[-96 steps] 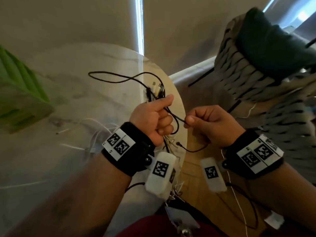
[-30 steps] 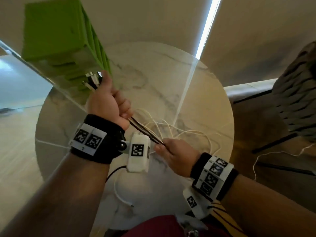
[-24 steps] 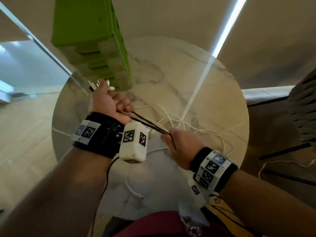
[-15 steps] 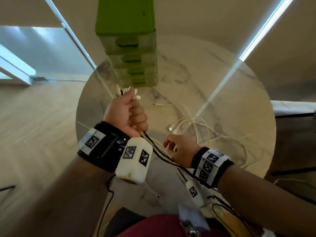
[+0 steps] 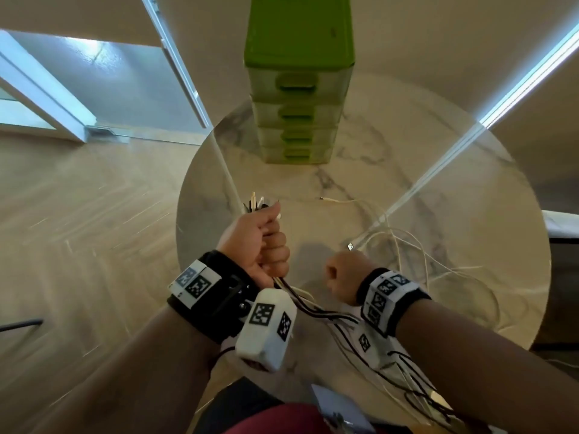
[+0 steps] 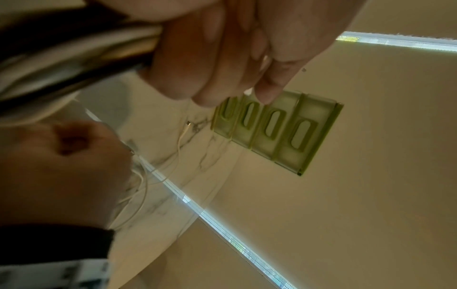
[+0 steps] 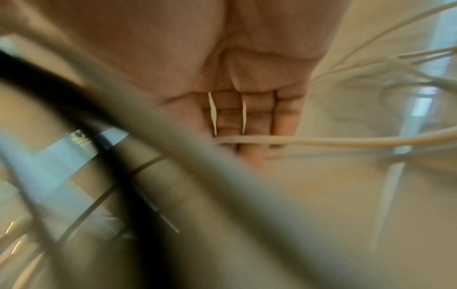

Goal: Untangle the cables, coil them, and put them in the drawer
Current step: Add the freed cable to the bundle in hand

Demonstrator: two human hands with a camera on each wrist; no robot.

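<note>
Round marble table (image 5: 470, 189) over wood floor (image 5: 78, 230); green drawer unit (image 5: 297, 89) at table's far edge, four drawers closed. Left hand (image 5: 260, 242) fisted around bundle of black and white cables (image 5: 316, 308), plug ends (image 5: 255, 202) sticking up above thumb, tails trailing off near edge under right wrist. Right hand (image 5: 343, 277) over table centre, fingers straight in wrist view, white cable (image 7: 346, 139) crossing fingertips. Loose white cables (image 5: 416, 255) sprawl toward right edge.
</note>
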